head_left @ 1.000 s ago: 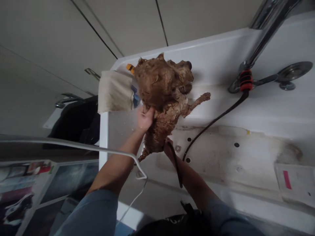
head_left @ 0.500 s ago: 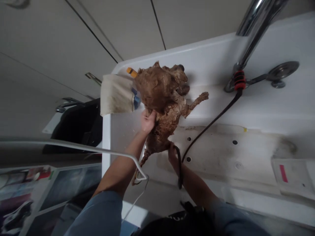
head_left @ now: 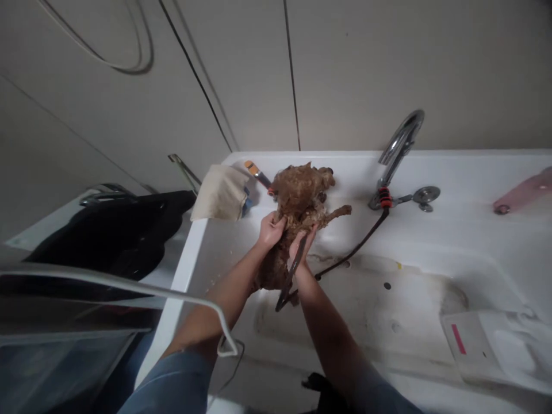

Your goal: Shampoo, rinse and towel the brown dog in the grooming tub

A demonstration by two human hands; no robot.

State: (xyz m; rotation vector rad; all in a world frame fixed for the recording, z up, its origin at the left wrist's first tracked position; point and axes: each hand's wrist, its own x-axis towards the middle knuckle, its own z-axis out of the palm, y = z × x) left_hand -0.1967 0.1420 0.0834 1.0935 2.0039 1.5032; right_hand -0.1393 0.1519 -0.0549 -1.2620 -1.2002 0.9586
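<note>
A wet brown curly-haired dog (head_left: 297, 190) is held upright in a white tub (head_left: 466, 247), its head toward the back wall and one foreleg stretched to the right. My left hand (head_left: 271, 230) is closed on the dog's near foreleg or shoulder; the fur hides which. Against its chest lies my right hand (head_left: 301, 246), holding the end of a dark hose (head_left: 362, 244). The hose loops below the wrist and runs to the chrome faucet (head_left: 390, 164). Its outlet is hidden by my hand and the fur.
A beige towel (head_left: 222, 192) drapes over the tub's left corner, beside an orange-handled brush (head_left: 257, 172). A pink bottle (head_left: 524, 192) lies on the right ledge. A white bent rod (head_left: 172, 291) crosses in front of my left arm. A black basin (head_left: 116, 236) stands at left.
My right hand has moved up with the hose from the dog's rear to its chest. My view has tilted up, showing more of the wall and the pink bottle.
</note>
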